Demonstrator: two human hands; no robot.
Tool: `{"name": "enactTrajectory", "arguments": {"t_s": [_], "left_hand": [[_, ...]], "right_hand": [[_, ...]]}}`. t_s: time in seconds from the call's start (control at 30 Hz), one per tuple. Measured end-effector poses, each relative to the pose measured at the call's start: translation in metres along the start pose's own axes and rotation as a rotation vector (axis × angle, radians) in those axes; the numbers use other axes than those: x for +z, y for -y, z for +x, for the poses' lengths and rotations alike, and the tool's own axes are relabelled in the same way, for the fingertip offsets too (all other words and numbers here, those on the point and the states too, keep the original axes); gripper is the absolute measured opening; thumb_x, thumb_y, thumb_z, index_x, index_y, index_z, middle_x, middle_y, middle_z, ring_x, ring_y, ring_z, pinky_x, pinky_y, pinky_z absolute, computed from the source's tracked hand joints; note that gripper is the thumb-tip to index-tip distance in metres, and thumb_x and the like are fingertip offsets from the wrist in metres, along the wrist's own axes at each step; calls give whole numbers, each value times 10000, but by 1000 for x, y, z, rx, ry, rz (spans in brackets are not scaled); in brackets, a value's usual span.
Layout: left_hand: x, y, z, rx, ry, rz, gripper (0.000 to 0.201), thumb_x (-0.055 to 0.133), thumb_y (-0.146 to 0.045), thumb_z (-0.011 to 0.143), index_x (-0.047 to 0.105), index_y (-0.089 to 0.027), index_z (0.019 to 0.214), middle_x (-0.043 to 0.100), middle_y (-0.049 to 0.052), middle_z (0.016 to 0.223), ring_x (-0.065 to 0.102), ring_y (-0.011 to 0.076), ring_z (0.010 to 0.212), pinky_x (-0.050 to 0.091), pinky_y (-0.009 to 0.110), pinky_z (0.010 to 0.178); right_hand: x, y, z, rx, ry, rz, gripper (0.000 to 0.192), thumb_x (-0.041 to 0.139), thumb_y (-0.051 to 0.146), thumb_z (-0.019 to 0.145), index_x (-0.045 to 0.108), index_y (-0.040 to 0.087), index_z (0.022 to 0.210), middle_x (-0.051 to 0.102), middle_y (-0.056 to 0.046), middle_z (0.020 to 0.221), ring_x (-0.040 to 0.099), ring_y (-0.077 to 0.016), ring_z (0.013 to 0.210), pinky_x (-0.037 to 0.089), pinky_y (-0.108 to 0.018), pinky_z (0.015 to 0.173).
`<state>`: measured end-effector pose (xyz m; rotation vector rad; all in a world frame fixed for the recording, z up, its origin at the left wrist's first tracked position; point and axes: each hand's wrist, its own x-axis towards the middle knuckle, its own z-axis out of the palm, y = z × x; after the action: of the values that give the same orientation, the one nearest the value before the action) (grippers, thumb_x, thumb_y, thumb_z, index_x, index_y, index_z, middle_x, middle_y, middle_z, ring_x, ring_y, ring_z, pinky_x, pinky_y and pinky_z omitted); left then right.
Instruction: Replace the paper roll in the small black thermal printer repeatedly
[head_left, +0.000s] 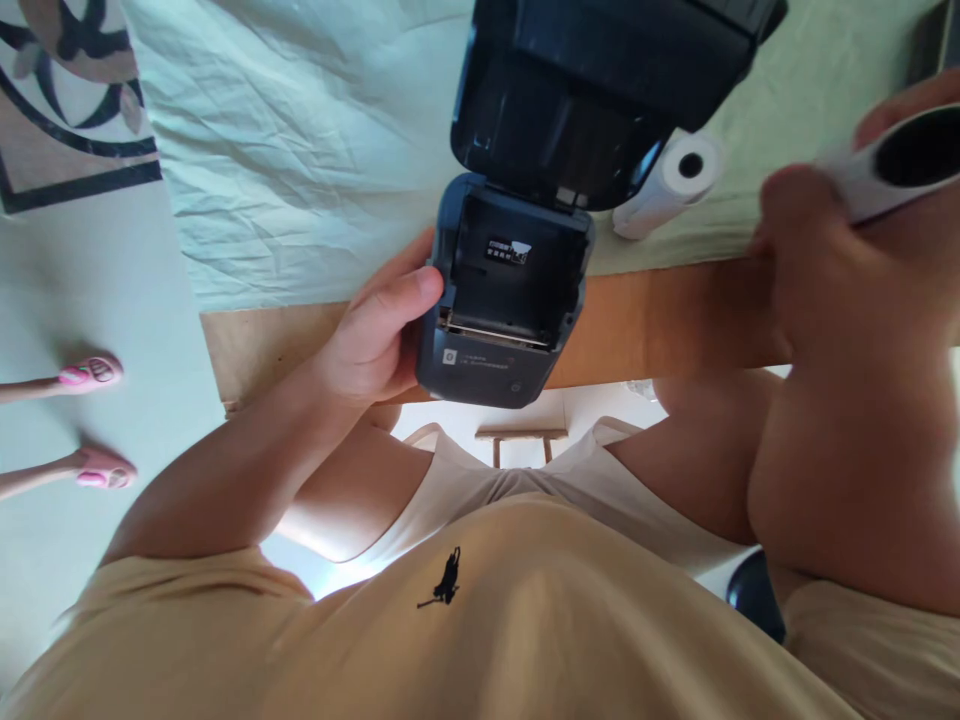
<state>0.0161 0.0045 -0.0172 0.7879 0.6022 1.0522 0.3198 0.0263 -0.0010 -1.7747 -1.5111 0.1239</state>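
A black portable label printer (480, 372) is in my left hand (379, 325), which grips its left side with the thumb along the edge. Its lid (600, 90) stands swung open at the far side, and the paper bay (517, 285) shows nothing loaded, only a small printed sticker inside. At the right, my right hand (832, 245) is closed around a white paper roll (859, 185) with a wide dark core facing up. This hand is slightly blurred and apart from the printer. A second white paper roll (667, 190) lies on the cloth just right of the printer's hinge.
A pale green, wrinkled cloth (300, 150) covers the table, whose brown wooden edge (660, 315) runs in front of me. A dark object (930, 45) sits at the upper right corner. Another person's feet in pink shoes (94, 370) are on the floor at left.
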Motion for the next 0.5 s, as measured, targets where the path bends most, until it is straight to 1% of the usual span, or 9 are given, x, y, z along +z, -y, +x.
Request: {"name": "enactTrajectory", "arguments": {"t_s": [0.07,0.13,0.23,0.27,0.3,0.37,0.4,0.47,0.5], "left_hand": [[-3,6,3,24,12,-1,617,466,-694,937,723,-160,1110,789,114,956,755,338,1081,630,465,932],[-4,10,5,15,25,2,647,466,-712,922,715,-168,1169,789,118,983,756,338,1081,635,460,916],[4,7,2,3,23,2,665,434,-701,943,709,-159,1213,791,118,992,771,323,1031,641,446,895],[8,3,1,16,-9,-9,672,397,-692,966,713,-151,1208,792,118,985,777,316,1006,644,437,879],[12,0,-1,-25,-23,-14,664,357,-662,997,711,-145,1214,791,119,1009,776,309,1016,639,436,901],[19,-6,-4,-46,-40,-38,649,325,-628,1026,728,-135,1149,791,101,962,787,277,946,641,400,881],[21,-9,-5,-49,-45,-44,650,320,-625,1030,729,-130,1132,790,95,943,789,268,916,642,391,872],[20,-10,-6,-45,-36,-53,656,327,-637,1027,729,-126,1120,787,85,914,790,255,876,642,378,857],[19,-10,-6,-50,-28,-51,656,332,-639,1026,726,-125,1132,786,82,912,789,253,873,642,377,858]], "right_hand": [[0,8,2,-93,52,-15,198,773,357,728,703,190,808,679,51,776,627,-140,723,409,-362,660],[-2,12,4,-142,74,-49,213,780,354,727,672,183,793,678,45,779,645,-154,746,430,-364,693],[-1,10,9,-130,106,-148,337,852,410,691,678,181,866,697,33,879,684,-193,870,445,-371,752],[0,9,11,-110,123,-169,384,887,403,658,689,178,898,700,26,903,677,-189,873,444,-361,746],[1,7,12,-95,133,-176,427,917,383,617,703,173,922,699,18,908,659,-172,842,437,-346,721],[4,3,15,-105,127,-135,464,937,321,581,735,162,967,698,0,918,617,-137,781,407,-314,655],[6,2,15,-127,118,-92,467,919,289,604,744,161,1018,701,-9,939,610,-128,776,387,-304,631],[7,0,15,-155,115,3,520,868,215,647,729,163,1145,710,-15,990,635,-127,807,359,-295,610],[6,0,14,-144,119,35,566,856,183,644,713,170,1192,716,-10,1000,652,-133,827,359,-296,615]]}}
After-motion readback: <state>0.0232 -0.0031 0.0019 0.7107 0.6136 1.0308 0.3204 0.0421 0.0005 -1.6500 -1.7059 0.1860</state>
